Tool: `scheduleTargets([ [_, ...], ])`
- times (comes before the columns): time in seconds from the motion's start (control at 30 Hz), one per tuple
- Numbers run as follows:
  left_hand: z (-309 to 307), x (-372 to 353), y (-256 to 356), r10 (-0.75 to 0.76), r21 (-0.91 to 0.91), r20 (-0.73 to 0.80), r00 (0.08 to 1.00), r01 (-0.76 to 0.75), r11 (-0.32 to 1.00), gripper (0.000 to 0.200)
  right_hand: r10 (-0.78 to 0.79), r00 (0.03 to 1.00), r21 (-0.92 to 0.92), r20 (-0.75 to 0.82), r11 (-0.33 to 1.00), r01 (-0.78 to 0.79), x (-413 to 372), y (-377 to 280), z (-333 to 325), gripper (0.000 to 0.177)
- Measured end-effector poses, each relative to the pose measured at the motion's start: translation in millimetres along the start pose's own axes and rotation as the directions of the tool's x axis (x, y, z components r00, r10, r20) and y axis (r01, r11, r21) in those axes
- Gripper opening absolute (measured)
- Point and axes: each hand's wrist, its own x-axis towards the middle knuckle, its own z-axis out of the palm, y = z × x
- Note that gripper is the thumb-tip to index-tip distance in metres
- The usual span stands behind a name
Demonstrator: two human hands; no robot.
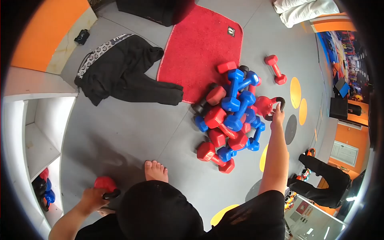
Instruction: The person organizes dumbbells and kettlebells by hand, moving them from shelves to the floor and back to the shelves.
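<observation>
My left hand is closed around the black handle of a red kettlebell low at the left, near my bare foot. My right hand stretches out to the right side of a heap of red and blue dumbbells and grips the black handle of a second red kettlebell lying against the heap. A lone red dumbbell lies apart beyond the heap.
A red mat and black clothing lie on the grey floor. White shelves at the left hold red and blue weights. A black bag stands at the right, with yellow floor spots nearby.
</observation>
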Motion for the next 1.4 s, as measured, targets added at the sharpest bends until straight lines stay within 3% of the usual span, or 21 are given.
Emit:
scheduleTargets([
  [0.03, 2, 0, 1, -0.013, 0.003, -0.005, 1.000, 0.013, 1.000, 0.027, 0.003, 1.000, 0.010, 0.011, 1.000, -0.003, -22, -14, 10, 0.053],
  [0.07, 1, 1, 4, -0.016, -0.057, -0.082, 0.996, 0.011, 0.998, 0.027, -0.048, 0.928, -0.296, -0.370, 0.953, -0.069, -56, -37, 26, 0.058],
  [0.1, -4, 0, 10, -0.021, -0.114, -0.161, 0.987, 0.002, 0.993, 0.027, -0.211, 0.721, -0.523, -0.661, 0.817, -0.241, -88, -57, 43, 0.064],
  [0.17, -32, 4, 41, -0.001, -0.194, -0.363, 0.932, -0.075, 0.978, 0.027, -0.634, 0.643, -0.647, -0.429, 0.713, 0.270, -149, -65, 58, 0.063],
  [0.2, -41, 10, 50, -0.010, -0.219, -0.365, 0.931, -0.075, 0.973, 0.027, -0.889, 0.441, -0.548, -0.120, 0.430, 0.718, -209, -81, 71, 0.058],
  [0.23, -49, 20, 59, -0.015, -0.240, -0.369, 0.929, -0.079, 0.968, 0.027, -0.862, 0.491, -0.228, 0.129, 0.456, 0.860, -278, -100, 84, 0.062],
  [0.3, -63, 33, 82, 0.007, -0.364, -0.493, 0.870, -0.213, 0.907, 0.028, -0.598, 0.259, 0.188, 0.759, 0.581, 0.792, -388, -124, 105, 0.067],
  [0.33, -71, 43, 91, 0.025, -0.422, -0.456, 0.889, -0.241, 0.874, 0.032, -0.624, 0.042, 0.247, 0.780, 0.369, 0.896, -438, -128, 117, 0.069],
  [0.37, -77, 50, 98, 0.049, -0.481, -0.415, 0.908, -0.265, 0.836, 0.036, -0.576, -0.133, 0.410, 0.807, 0.384, 0.827, -473, -134, 128, 0.072],
  [0.43, -90, 59, 113, 0.079, -0.536, -0.407, 0.910, -0.308, 0.786, 0.041, -0.663, -0.271, 0.377, 0.697, 0.018, 0.926, -516, -116, 156, 0.054],
  [0.57, -73, 58, 116, 0.219, -0.523, -0.562, 0.798, -0.548, 0.653, 0.056, -0.578, -0.280, 0.376, 0.766, 0.050, 0.925, -519, -98, 177, 0.033],
  [0.63, -79, 34, 103, 0.193, -0.592, -0.510, 0.838, -0.505, 0.628, 0.049, -0.365, -0.301, 0.291, 0.881, -0.083, 0.953, -511, -97, 178, 0.019],
  [0.7, -92, 3, 72, 0.261, -0.479, -0.595, 0.760, -0.596, 0.645, 0.037, -0.385, -0.289, 0.261, 0.877, -0.124, 0.957, -510, -96, 177, 0.013],
  [0.77, -102, -45, 51, -0.011, -0.673, -0.477, 0.879, -0.358, 0.647, 0.028, -0.348, -0.436, 0.374, 0.830, -0.235, 0.897, -519, -91, 181, 0.015],
  [0.83, -86, -74, 20, -0.129, -0.639, -0.517, 0.846, -0.281, 0.716, 0.031, -0.241, -0.402, 0.317, 0.883, -0.322, 0.892, -538, -97, 184, 0.014],
  [0.93, -59, -124, -16, -0.260, -0.589, -0.386, 0.885, -0.019, 0.808, 0.033, -0.070, -0.173, 0.171, 0.982, -0.029, 0.985, -534, -107, 197, 0.023],
  [1.0, -22, -150, -47, -0.205, -0.472, -0.465, 0.861, -0.045, 0.881, 0.035, -0.246, -0.175, 0.213, 0.953, 0.140, 0.967, -506, -102, 196, 0.021],
  [1.13, 22, -191, -87, -0.143, -0.335, -0.531, 0.835, -0.052, 0.941, 0.031, -0.095, 0.113, -0.049, 0.989, 0.506, 0.861, -496, -125, 174, 0.031],
  [1.2, 22, -200, -96, -0.140, -0.361, -0.562, 0.815, -0.089, 0.928, 0.024, -0.079, 0.232, -0.163, 0.970, 0.501, 0.850, -493, -132, 168, 0.027],
  [1.33, 39, -196, -125, -0.159, -0.422, -0.643, 0.749, -0.173, 0.890, 0.029, -0.184, 0.215, -0.131, 0.959, 0.384, 0.914, -460, -124, 154, 0.022],
  [1.4, 47, -191, -151, -0.252, -0.598, -0.446, 0.859, -0.076, 0.798, 0.036, -0.131, 0.273, -0.230, 0.953, 0.275, 0.934, -449, -117, 153, 0.026],
])
